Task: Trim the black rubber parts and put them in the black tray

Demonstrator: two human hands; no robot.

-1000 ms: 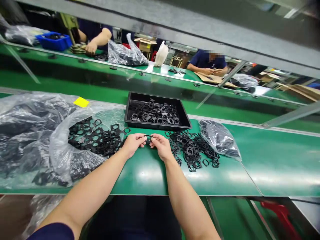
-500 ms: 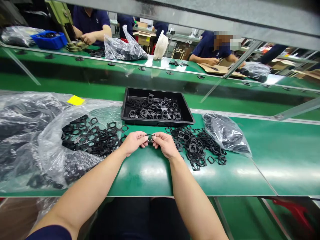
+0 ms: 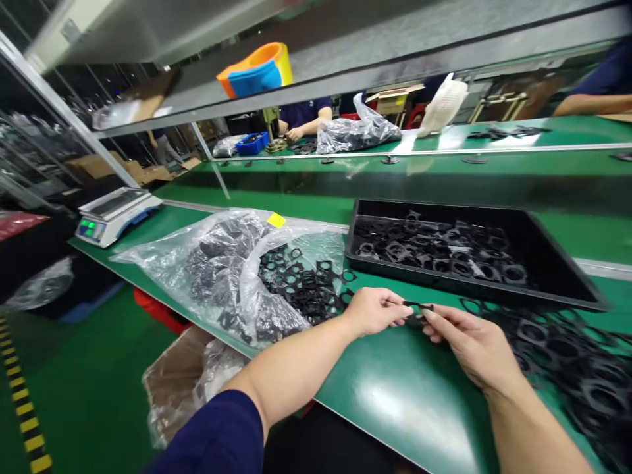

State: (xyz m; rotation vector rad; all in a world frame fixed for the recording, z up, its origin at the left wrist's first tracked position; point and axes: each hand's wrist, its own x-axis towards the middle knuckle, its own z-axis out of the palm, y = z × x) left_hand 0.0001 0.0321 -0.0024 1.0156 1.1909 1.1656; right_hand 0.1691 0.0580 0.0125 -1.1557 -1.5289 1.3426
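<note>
Between my two hands is a small black plastic ring part, pinched at both ends just above the green bench. My left hand is closed on its left end, thumb against fingers. On the right end, my right hand has the same kind of pinch. A black tray with many similar black parts stands just beyond my hands. To the left, a clear plastic bag lies open, with black parts spilling from its mouth. Another heap of black ring parts lies beside my right hand.
A weighing scale stands at the bench's far left end. Overhead runs a metal shelf carrying a coloured ring. Below the bench edge is a box lined with plastic. Across the bench, a co-worker sits near a blue bin.
My view has swung to the left, so the scale and floor now show and the tray sits further right. Both hands still pinch the black part.
</note>
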